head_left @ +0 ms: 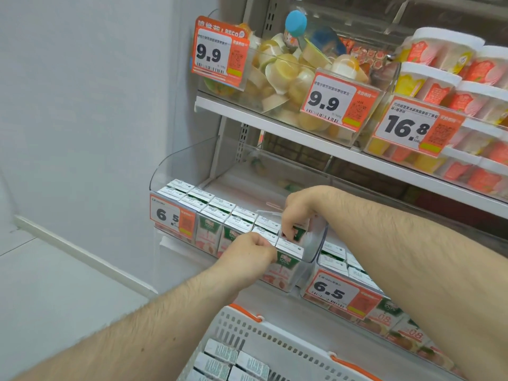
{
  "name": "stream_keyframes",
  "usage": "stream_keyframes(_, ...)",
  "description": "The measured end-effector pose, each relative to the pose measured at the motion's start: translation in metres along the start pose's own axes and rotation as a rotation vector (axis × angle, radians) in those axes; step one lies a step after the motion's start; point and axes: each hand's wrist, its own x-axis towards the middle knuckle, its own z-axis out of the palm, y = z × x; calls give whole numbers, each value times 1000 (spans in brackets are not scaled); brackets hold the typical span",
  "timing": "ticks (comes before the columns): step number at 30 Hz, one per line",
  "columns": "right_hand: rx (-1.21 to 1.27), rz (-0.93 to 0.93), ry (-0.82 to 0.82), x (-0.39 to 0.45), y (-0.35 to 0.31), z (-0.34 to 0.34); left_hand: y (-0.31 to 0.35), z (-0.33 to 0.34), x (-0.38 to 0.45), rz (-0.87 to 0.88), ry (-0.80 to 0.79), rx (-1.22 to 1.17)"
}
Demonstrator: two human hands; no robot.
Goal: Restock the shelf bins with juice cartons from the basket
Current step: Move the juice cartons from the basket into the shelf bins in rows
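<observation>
A clear shelf bin with a 6.5 price tag holds rows of green-and-white juice cartons. At the bin's right end, my right hand reaches down from above and pinches a tilted green carton in the back row. My left hand grips the top of a carton in the front row, at the bin's front wall. Below, a white basket with orange handles holds several more cartons.
A second clear bin of the same cartons sits to the right, tagged 6.5. The shelf above carries bins of jelly cups and stacked tubs. A pale wall and floor lie to the left.
</observation>
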Motion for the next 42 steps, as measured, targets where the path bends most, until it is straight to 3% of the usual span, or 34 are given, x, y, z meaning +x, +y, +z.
stream_keyframes(4,262,92,-226,2,-3,-5,-1,-2,2,11,-21,8)
stream_keyframes(8,629,166,-293,16,5,1,0,-4,2,3,-37,5)
stream_keyframes(10,670,173,-258,27,5,4,1,-7,1,-11,-69,16)
stream_keyframes(13,506,142,-163,31,2,2,4,-16,-3,24,-78,21)
stream_keyframes(16,468,116,-41,29,7,-13,9,-34,-3,218,169,-60)
stream_keyframes(20,632,47,135,40,7,-36,6,-66,3,357,528,-83)
stream_keyframes(23,838,-32,225,51,-19,-45,-3,-81,15,337,701,-36)
stream_keyframes(27,884,-123,257,71,-59,-49,-9,-94,30,138,849,-139)
stream_keyframes(31,895,-207,263,90,-103,-47,-15,-95,41,1,816,-267)
stream_keyframes(42,1023,-354,71,121,-158,-24,-26,-83,50,-2,742,-310)
